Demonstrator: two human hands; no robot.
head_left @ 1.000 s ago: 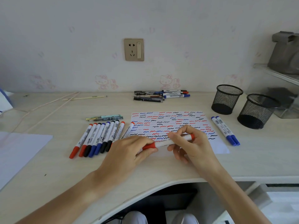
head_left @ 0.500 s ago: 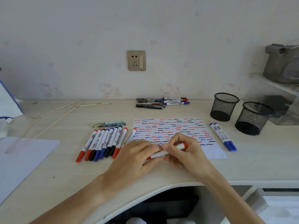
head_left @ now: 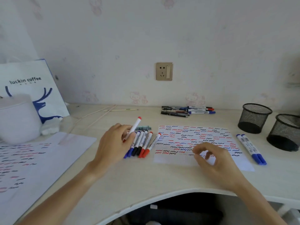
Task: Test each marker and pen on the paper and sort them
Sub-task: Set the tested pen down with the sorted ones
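Note:
My left hand (head_left: 113, 144) holds a white marker with red ends (head_left: 134, 127), tilted up and away over the row of sorted markers (head_left: 142, 144). That row lies left of the test paper (head_left: 194, 135), which is covered in red, blue and black squiggles. My right hand (head_left: 211, 159) hovers over the paper's near edge with fingers loosely curled and nothing visible in them. Two blue-capped markers (head_left: 251, 149) lie side by side right of the paper. A pile of pens and markers (head_left: 186, 110) sits by the wall.
Two black mesh pen cups (head_left: 254, 118) (head_left: 285, 132) stand at the right. A second scribbled sheet (head_left: 32, 159) lies at the left, with a white container (head_left: 16, 117) and a paper bag (head_left: 32, 88) behind it. A teal pen (head_left: 143, 128) lies behind the marker row.
My hands have separated. The left hand carried the red marker left over the marker row, and the right hand let go of it. The view turned left.

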